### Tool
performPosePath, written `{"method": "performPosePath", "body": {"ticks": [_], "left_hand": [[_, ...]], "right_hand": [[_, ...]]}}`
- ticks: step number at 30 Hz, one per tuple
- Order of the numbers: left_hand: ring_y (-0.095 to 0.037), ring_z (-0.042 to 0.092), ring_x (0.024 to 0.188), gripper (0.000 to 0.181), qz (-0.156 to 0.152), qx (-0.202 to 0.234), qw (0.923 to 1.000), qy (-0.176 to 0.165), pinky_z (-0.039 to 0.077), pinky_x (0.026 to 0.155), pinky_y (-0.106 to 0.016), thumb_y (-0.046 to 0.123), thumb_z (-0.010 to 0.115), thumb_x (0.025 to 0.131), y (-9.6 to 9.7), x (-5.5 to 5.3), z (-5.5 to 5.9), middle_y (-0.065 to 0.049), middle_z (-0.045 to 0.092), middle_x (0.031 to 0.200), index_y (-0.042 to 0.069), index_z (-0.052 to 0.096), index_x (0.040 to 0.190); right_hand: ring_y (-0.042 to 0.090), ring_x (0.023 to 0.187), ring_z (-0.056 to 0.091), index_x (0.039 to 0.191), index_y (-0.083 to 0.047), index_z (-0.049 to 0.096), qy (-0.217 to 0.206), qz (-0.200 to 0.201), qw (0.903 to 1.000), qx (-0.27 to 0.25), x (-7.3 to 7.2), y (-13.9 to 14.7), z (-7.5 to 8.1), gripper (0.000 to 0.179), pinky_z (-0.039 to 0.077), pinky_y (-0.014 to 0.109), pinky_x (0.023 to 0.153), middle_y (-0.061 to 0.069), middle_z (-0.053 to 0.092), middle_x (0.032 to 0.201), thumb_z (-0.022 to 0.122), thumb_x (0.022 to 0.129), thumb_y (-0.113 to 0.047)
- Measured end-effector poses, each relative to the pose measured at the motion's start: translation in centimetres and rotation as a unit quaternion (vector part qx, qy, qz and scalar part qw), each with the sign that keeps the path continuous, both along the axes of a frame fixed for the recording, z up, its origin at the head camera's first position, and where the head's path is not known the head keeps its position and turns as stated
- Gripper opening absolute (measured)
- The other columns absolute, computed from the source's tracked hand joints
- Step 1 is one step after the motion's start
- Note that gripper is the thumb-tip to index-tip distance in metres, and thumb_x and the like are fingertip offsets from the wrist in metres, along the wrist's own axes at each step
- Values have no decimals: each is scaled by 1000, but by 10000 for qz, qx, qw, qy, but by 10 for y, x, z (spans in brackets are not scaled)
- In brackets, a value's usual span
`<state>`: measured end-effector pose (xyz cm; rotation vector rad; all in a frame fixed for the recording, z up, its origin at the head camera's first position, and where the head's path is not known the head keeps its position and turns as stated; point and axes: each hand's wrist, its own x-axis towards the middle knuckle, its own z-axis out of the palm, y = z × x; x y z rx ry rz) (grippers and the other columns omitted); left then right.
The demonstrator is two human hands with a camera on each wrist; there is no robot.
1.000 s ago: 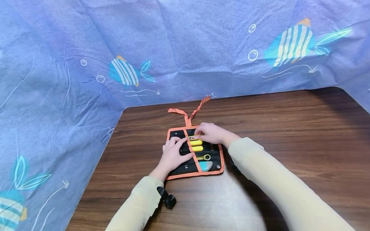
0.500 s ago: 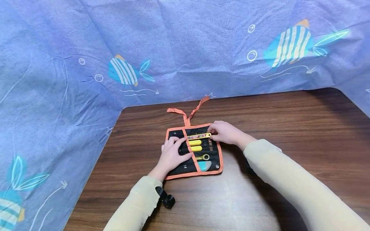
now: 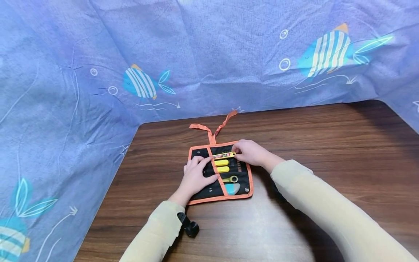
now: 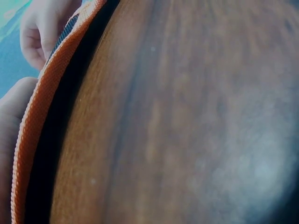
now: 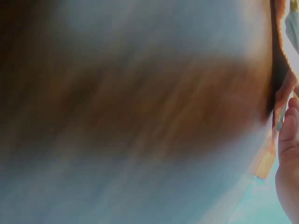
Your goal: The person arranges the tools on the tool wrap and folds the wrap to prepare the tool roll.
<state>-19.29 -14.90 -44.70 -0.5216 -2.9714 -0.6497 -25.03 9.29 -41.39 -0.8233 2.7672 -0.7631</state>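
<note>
A black tool pouch [image 3: 199, 194] with orange edging lies spread on the table in the head view. My left hand [image 3: 194, 179] rests on its left half, fingers spread, index finger and thumb by the slanting orange band. My right hand [image 3: 250, 152] pinches the right end of a slim yellow tool [image 3: 224, 156] with a printed label and an end hole; its left end is hidden in a pocket. Below it, two yellow handles [image 3: 222, 166], a ring-ended wrench [image 3: 233, 179] and a teal-and-grey rounded tool [image 3: 232, 189] stick out of the pockets. The left wrist view shows the pouch's orange edge [image 4: 43, 100].
Orange tie straps [image 3: 212, 136] trail from the pouch's far edge. The brown wooden table [image 3: 327, 153] extends to the right and front. Behind it hangs a blue fish-print cloth [image 3: 222, 54]. A black wrist camera [image 3: 190, 227] sits at the left cuff.
My right hand first drew the slim yellow tool rightward, baring its end hole, then came slightly back left, so a bit less of the tool shows. The left hand stays in place.
</note>
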Motion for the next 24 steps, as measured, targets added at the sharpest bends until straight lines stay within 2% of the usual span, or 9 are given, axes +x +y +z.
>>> {"method": "performPosePath", "body": {"ticks": [8, 14, 21, 24], "left_hand": [[-24, 37, 109, 66, -37, -75, 10000, -15, 30, 87, -46, 53, 67, 79, 0, 0, 2, -4, 46, 120, 24, 51, 136], [-24, 38, 108, 66, -70, -17, 9999, 70, 30, 87, -46, 54, 67, 78, 1, 0, 1, -3, 47, 119, 24, 52, 135], [-22, 39, 106, 66, -92, 42, 9999, 80, 31, 84, -44, 54, 68, 77, -2, 0, -1, -2, 48, 118, 24, 52, 134], [-22, 39, 106, 66, -84, 34, 9999, 56, 31, 85, -44, 55, 68, 78, -3, 0, -1, -1, 48, 118, 24, 52, 134]], "right_hand": [[18, 87, 57, 102, -8, 65, -45, 147, 9998, 93, -4, -17, -2, 13, 46, 38, 81, 4, 61, 95, 61, 90, -12], [17, 89, 60, 102, -7, 65, -44, 188, 9998, -60, -5, -32, -2, 14, 47, 37, 81, 5, 64, 98, 58, 91, -10], [16, 91, 61, 106, -6, 65, -501, -78, 9984, -248, -6, -38, -5, 17, 47, 35, 82, 5, 65, 100, 58, 91, -11], [16, 92, 61, 107, -6, 65, -532, -76, 9981, -307, -5, -35, -6, 17, 47, 36, 83, 5, 65, 101, 58, 91, -11]]}}
